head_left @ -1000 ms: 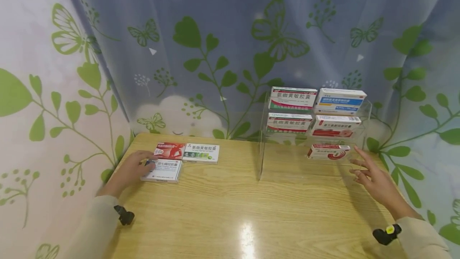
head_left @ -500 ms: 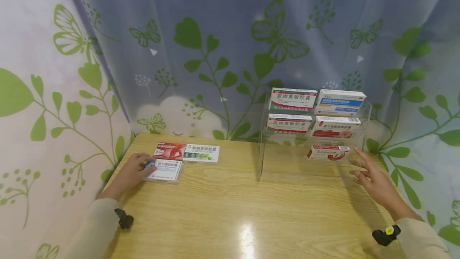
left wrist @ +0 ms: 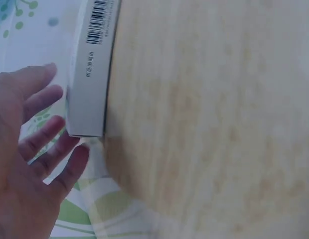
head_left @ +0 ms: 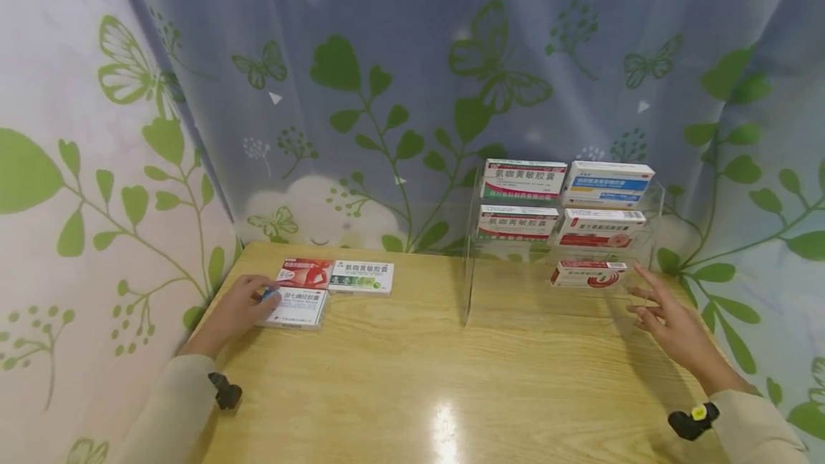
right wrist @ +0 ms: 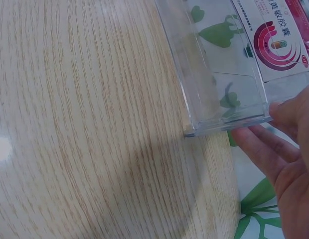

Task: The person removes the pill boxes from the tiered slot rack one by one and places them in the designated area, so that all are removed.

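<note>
Head view: white box [head_left: 293, 308] flat, lengthwise left-right.

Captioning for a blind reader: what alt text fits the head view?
A left hand touches a white medicine box on a wooden table, while the right hand rests open beside a clear acrylic rack holding five boxes.

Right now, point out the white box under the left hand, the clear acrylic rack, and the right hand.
white box [head_left: 298, 308], head view, top face.
clear acrylic rack [right wrist: 222, 124], right wrist view, front corner.
right hand [head_left: 670, 321], head view, back of hand.
</note>
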`<state>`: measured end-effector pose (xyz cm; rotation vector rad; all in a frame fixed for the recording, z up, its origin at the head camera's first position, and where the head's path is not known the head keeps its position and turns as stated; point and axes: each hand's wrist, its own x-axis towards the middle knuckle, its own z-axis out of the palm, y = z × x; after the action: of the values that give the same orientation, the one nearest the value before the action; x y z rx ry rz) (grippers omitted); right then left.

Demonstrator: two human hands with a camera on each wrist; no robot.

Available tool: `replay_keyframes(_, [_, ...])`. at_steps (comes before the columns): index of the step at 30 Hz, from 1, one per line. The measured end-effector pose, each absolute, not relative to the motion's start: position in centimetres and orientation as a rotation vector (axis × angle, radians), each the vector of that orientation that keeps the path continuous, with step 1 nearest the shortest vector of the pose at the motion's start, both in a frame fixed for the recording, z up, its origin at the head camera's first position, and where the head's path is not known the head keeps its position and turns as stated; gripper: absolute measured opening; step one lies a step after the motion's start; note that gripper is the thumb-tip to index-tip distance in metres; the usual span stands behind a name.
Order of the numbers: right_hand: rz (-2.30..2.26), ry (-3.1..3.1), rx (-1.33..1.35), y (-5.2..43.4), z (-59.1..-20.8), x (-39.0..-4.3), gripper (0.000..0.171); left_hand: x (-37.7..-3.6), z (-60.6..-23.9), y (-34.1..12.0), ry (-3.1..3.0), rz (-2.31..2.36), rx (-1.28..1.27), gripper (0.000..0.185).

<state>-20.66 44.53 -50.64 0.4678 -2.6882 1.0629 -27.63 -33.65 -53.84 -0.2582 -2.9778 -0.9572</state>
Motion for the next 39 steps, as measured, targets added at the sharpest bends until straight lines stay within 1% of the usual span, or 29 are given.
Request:
replay_keyframes(3, [1.061,-2.701,0.469,44.5,-50.7,-20.6,0.087,-27.8,-53.7,-33.4,-2.944,-0.940,-0.259,0.037])
replay_keyframes(8, [1.075,-2.701,0.466,44.6,-50.8,-20.6,0.087,-28.6,-52.6,-31.5,-2.809,-0.948,-0.421,0.030])
replay_keyframes(13, [1.079,-2.697,0.469,44.7,-50.8,-20.5,0.089,-29.3,-50.5,-27.9,-2.742,-1.028,-0.562,0.030])
replay_keyframes(22, [1.069,-2.696,0.460,44.8,-51.0,-20.5,0.090,-30.1,-46.1,-20.0,-2.697,-1.150,-0.788,0.032])
replay_keyframes(29, [1.072,-2.691,0.463,45.0,-51.1,-20.4,0.087,-30.5,-44.6,-14.8,-2.669,-1.157,-0.924,0.032])
replay_keyframes(39, [1.068,-2.696,0.462,44.7,-50.9,-20.7,0.088,-30.5,-43.3,-8.9,-2.654,-1.174,-1.066,0.030])
